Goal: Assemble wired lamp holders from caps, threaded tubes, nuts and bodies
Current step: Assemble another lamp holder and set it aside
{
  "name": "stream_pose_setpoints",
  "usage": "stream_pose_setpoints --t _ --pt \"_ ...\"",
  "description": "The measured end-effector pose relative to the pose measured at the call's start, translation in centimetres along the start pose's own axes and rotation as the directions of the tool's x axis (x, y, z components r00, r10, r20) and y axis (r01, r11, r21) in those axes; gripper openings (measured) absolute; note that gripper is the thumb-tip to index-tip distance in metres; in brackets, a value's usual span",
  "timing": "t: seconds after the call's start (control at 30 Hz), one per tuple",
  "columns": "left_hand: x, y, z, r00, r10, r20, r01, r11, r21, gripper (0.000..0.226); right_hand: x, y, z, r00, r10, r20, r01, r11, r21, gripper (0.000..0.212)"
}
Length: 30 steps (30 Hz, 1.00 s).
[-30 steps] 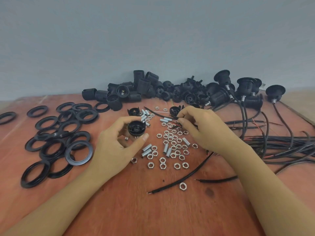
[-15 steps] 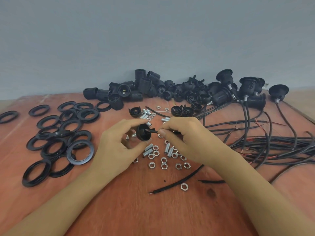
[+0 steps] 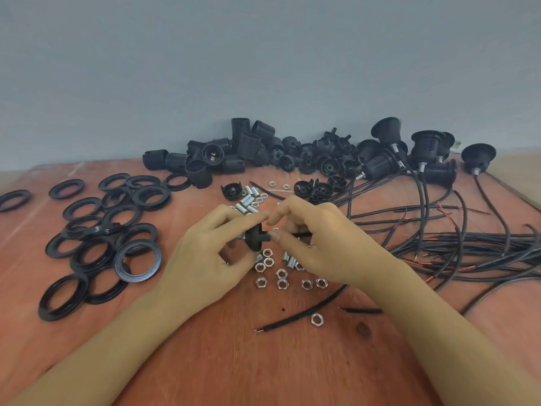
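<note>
Reddish wooden table [image 3: 234, 361]: left hand [image 3: 205, 259] grips a black cap [image 3: 254, 238]; right hand [image 3: 322, 247] pinches a black wire [image 3: 301, 235] at it.

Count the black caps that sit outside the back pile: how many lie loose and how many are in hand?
Loose, single cap: 1
Loose, group of three caps: 3
Held cap, gripped by the left hand: 1
Total: 5
</note>
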<state>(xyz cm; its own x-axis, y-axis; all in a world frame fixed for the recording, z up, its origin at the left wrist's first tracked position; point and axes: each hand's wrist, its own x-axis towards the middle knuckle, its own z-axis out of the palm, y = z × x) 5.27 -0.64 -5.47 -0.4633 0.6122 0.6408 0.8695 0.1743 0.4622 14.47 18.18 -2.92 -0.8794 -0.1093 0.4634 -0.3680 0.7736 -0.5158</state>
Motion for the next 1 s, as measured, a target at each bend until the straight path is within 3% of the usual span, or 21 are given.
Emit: stream_pose_setpoints --t 0.43,0.77,1.0 --pt "0.2 0.1 -1.1 0.973 0.036 0.229 -0.021 0.998 -0.067 0.050 -0.1 -0.3 0.2 1.000 0.010 0.024 -0.012 0.997 0.075 0.014" --pt "0.3 0.4 -1.2 0.973 0.033 0.227 -0.034 0.999 0.002 0.055 -0.1 -1.1 0.4 1.000 -0.015 -0.008 0.015 0.991 0.130 0.016" --pt "0.1 0.9 -1.1 0.981 0.059 0.186 -0.065 0.998 0.027 0.060 -0.3 -1.2 0.5 0.999 0.040 -0.007 -0.038 0.981 0.188 0.044"
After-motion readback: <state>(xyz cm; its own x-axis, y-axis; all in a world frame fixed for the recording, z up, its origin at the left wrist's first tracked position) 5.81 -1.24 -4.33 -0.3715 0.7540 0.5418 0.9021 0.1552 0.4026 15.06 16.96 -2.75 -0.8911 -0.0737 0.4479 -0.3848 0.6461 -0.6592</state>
